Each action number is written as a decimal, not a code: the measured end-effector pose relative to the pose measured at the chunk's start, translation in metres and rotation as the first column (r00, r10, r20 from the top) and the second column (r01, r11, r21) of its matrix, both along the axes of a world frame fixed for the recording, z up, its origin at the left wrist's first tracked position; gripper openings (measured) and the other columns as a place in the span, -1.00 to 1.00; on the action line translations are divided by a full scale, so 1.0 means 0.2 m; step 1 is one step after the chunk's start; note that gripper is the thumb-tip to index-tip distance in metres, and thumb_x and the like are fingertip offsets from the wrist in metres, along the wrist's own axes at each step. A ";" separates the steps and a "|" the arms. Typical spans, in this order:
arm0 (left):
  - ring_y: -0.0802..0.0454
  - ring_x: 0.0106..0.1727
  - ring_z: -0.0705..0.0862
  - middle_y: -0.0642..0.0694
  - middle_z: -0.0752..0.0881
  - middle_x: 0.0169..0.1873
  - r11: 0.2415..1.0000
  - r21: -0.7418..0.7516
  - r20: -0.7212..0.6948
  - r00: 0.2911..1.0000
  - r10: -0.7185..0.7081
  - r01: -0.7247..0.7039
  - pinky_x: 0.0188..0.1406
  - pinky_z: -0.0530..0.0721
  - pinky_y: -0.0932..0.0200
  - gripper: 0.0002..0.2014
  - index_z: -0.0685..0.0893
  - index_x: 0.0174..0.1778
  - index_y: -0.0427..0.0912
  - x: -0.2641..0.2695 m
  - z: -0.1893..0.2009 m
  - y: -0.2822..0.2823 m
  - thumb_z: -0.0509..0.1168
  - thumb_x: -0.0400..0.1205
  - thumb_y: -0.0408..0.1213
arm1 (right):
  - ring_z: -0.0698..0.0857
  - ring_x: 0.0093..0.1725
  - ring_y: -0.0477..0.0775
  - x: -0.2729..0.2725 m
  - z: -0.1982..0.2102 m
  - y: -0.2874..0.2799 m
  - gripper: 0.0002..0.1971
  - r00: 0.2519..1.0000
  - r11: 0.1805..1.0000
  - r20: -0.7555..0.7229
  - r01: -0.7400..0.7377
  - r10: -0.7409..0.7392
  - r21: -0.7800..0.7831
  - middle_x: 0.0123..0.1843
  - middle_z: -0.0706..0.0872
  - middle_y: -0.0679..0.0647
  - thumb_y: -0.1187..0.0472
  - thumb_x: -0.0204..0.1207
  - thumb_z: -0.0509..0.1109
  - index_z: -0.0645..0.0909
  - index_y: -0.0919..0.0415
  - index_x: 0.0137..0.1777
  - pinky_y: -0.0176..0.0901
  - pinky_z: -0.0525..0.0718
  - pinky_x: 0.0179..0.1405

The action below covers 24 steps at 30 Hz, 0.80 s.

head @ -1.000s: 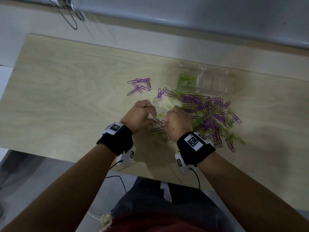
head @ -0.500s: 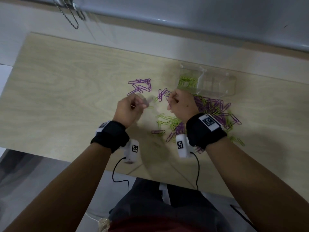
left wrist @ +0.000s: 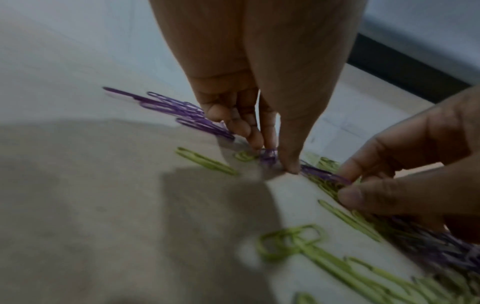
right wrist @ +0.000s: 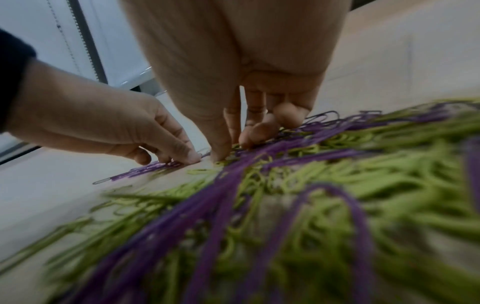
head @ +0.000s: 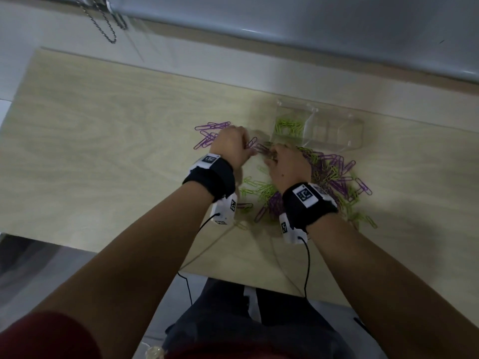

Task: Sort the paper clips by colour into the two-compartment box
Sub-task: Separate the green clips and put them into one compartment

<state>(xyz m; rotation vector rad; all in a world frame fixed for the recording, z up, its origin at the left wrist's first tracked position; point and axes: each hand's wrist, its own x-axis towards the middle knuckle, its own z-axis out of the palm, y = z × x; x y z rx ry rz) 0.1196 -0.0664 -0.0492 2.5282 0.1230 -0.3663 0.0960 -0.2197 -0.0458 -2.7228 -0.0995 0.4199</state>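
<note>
– Head view: where did things lie?
– Green clips sat in the box (head: 318,130) left compartment; both hands had moved up from the mixed pile (head: 334,174) toward the purple group (head: 210,132).
– Left wrist view?
– The left hand (left wrist: 259,115) pinched a purple clip (left wrist: 269,157); linked neighbours might drag along.
– Right wrist view?
– The right hand (right wrist: 233,115) pinched at purple clips – green strays could follow.
</note>
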 end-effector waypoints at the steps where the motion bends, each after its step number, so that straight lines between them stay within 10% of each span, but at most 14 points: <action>1: -0.11 -0.16 0.65 -0.15 0.70 -0.25 1.000 0.002 -0.042 0.999 -0.003 0.003 -0.22 0.58 0.12 -0.81 0.61 -0.28 -0.15 0.01 0.01 -0.01 0.46 0.44 -0.14 | 0.63 0.07 0.25 -0.01 -0.01 -0.02 -0.81 1.000 1.000 0.010 0.013 -0.013 0.029 0.16 0.57 0.16 0.14 0.55 0.35 0.60 0.22 0.07 0.00 0.59 -0.10; 10: -0.04 -0.15 0.64 0.00 0.65 -0.28 0.919 -0.239 0.077 0.938 0.339 -0.312 -0.19 0.53 0.24 -0.91 0.55 -0.22 -0.12 0.00 0.07 0.13 0.32 0.56 -0.27 | 0.55 -0.20 0.00 -0.13 0.01 -0.14 -0.91 0.999 0.938 -0.027 0.039 -0.032 0.344 -0.10 0.55 0.06 0.23 0.51 0.45 0.64 0.23 -0.17 -0.19 0.52 -0.15; 18: -0.12 0.16 0.51 -0.08 0.64 0.11 0.952 -0.058 0.148 0.946 -0.289 0.300 0.22 0.46 0.09 -0.73 0.70 0.06 -0.13 -0.15 -0.02 0.12 0.48 0.45 -0.27 | 0.62 -0.21 -0.01 -0.12 0.06 -0.19 -0.91 0.973 0.819 -0.126 0.229 -0.191 0.527 -0.22 0.72 0.07 0.33 0.55 0.37 0.62 0.20 -0.19 -0.38 0.55 -0.21; 24: -0.16 -0.07 0.59 -0.09 0.61 -0.20 0.939 -0.079 0.048 0.943 -0.331 0.334 -0.09 0.57 0.04 -0.86 0.60 -0.28 -0.18 -0.21 -0.04 0.10 0.45 0.40 -0.40 | 0.63 -0.10 0.08 -0.09 0.05 -0.23 -0.92 0.993 0.980 -0.095 0.091 -0.076 0.175 -0.13 0.65 0.08 0.38 0.46 0.35 0.64 0.23 -0.20 -0.09 0.63 -0.09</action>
